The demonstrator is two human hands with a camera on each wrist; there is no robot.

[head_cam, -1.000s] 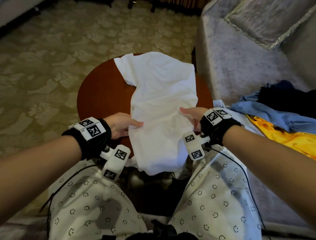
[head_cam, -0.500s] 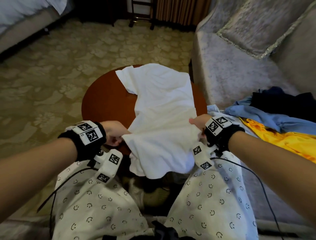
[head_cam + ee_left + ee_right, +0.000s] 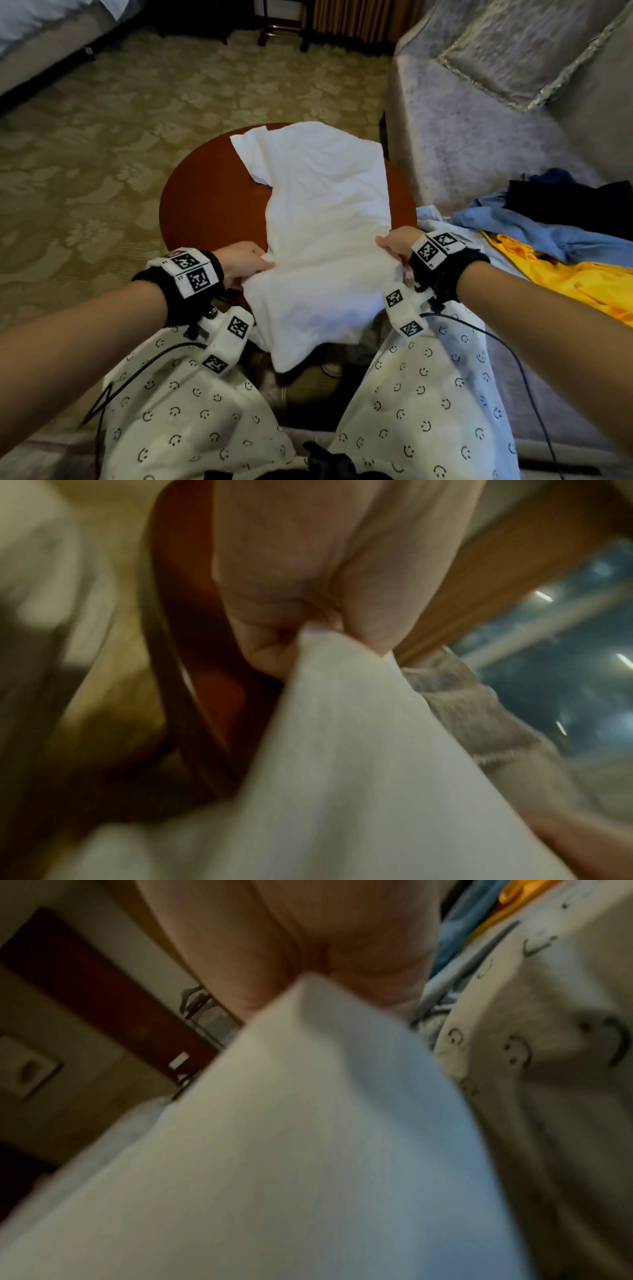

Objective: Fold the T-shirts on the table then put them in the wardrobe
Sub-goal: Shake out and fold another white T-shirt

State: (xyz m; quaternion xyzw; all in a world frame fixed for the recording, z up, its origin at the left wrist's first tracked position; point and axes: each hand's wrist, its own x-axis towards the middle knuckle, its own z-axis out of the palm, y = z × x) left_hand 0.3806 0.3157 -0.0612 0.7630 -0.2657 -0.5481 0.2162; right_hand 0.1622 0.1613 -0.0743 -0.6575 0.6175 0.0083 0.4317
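Observation:
A white T-shirt (image 3: pixel 322 212) lies lengthwise on the round red-brown table (image 3: pixel 205 205), its lower part hanging over the near edge above my knees. My left hand (image 3: pixel 246 263) pinches the shirt's left side edge, and the left wrist view shows the white T-shirt (image 3: pixel 342 750) drawn from the curled fingers (image 3: pixel 274 647). My right hand (image 3: pixel 397 243) grips the right side edge at the same height. In the right wrist view the white T-shirt (image 3: pixel 308 1123) fills the frame below the palm. One sleeve lies spread at the far left.
A grey sofa (image 3: pixel 479 137) stands right of the table, with a cushion (image 3: pixel 534 51) on it. Blue (image 3: pixel 534 229), dark (image 3: pixel 575 202) and yellow (image 3: pixel 582 284) garments are piled at my right. Patterned carpet (image 3: pixel 102 154) lies to the left. My knees sit under the near table edge.
Both hands have closed on the shirt's side edges and pulled it taut, the left moving outward to the left. The camera has tilted up a little.

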